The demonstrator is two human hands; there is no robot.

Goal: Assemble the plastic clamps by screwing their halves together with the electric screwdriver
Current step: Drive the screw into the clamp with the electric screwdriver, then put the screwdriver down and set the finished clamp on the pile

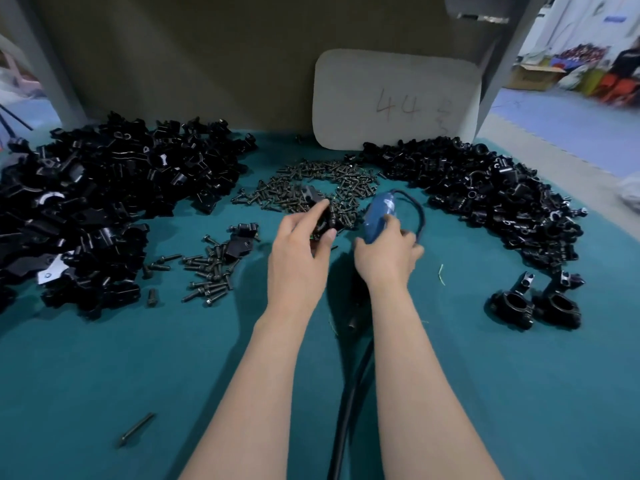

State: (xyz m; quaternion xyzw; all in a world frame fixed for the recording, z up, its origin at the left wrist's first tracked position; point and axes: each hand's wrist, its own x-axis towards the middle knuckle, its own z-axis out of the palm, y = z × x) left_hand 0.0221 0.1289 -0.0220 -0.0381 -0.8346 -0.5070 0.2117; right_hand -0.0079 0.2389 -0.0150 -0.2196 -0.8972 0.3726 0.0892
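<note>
From the head camera, both hands are at work over the green table cover [104, 375]. The left hand [301, 244] has thumb and fingers pinched round a black clamp [320, 209], which sits just beyond its fingertips, at the near edge of the screw pile [311, 185]. Close to the right of it, the right hand [384, 251] is wrapped round the barrel of the blue electric screwdriver [379, 216]. The tool's top pokes out above the knuckles, and the tip is hidden below the hand. Its black cable [349, 393] runs back between the forearms.

Well out to the left of the left hand lies a big heap of clamp halves [104, 202], with a small scatter of longer screws [207, 271] nearer in. A second heap [485, 195] curves round beyond the right hand, and two finished clamps [533, 306] stand to that hand's right, nearer the body.

The clamp looks like hard, glossy plastic. I'd judge it light and stiff but a bit slick, so it wants pinching across its flat sides, with the screw hole left clear and both halves squeezed flush so they don't twist under the driver. The screwdriver seems the heavier piece, and its cable may tug, so a full fist round the barrel suits it.
</note>
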